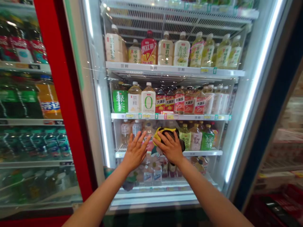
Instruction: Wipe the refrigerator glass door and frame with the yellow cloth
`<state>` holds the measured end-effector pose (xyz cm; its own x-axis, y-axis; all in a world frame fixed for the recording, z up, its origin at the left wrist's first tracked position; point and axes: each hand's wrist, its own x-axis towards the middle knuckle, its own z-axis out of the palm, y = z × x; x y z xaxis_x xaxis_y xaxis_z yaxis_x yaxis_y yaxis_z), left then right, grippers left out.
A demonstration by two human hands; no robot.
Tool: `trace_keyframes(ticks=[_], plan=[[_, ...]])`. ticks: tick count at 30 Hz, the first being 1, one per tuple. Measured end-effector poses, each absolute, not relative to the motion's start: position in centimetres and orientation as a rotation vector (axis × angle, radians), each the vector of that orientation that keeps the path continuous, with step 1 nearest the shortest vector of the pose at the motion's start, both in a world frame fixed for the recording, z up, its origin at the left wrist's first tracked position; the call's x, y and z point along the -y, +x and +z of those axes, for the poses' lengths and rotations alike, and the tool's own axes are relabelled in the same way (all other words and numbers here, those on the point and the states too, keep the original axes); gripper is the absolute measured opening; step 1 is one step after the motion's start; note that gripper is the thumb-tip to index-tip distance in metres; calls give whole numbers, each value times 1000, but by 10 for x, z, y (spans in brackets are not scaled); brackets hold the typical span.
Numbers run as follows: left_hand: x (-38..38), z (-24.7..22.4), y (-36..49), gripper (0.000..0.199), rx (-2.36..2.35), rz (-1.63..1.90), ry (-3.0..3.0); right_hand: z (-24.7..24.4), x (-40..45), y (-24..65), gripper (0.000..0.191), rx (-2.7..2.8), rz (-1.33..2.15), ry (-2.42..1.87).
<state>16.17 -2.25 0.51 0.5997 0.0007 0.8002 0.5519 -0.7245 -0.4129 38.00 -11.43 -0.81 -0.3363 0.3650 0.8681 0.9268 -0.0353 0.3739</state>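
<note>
My right hand (170,147) presses a dark cloth with a yellow edge (178,138) against the glass door of a drinks fridge, its fingers spread over the cloth. Most of the cloth's near side is covered by the hand. To the left, my left hand (134,153) is open, fingers stretched and apart, palm towards the glass; it holds nothing. Whether its palm touches the pane I cannot tell. Behind both hands, bottles stand on the third shelf, among them a green-labelled tea bottle (208,137) and a pale-labelled bottle (196,138).
Higher up, a middle shelf (170,117) and an upper shelf (175,68) carry rows of bottles. Bright light strips (254,91) run down the fridge's sides. On the left, a red frame (60,82) borders another fridge of bottles. Blurred shelves (281,142) stand at right.
</note>
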Motion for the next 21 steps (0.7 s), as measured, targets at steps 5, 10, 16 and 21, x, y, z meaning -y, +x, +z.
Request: trace_keyframes(ticks=[5,10,16,21], plan=[[27,1,183,71,407,-1090,-2186,-4,130,433,55,1266,-1375,-1468],[34,-11,199,73,359,-1070,-2214,-69,146,427,66,1360,-1329,-1534],[43,-8,230,73,314,-1024,-2228,-20,148,456,67,1442,-1299,-1519],[47,-11,246,75,327,-1094,-2253,-52,165,476,75,1008,-1201,-1630]])
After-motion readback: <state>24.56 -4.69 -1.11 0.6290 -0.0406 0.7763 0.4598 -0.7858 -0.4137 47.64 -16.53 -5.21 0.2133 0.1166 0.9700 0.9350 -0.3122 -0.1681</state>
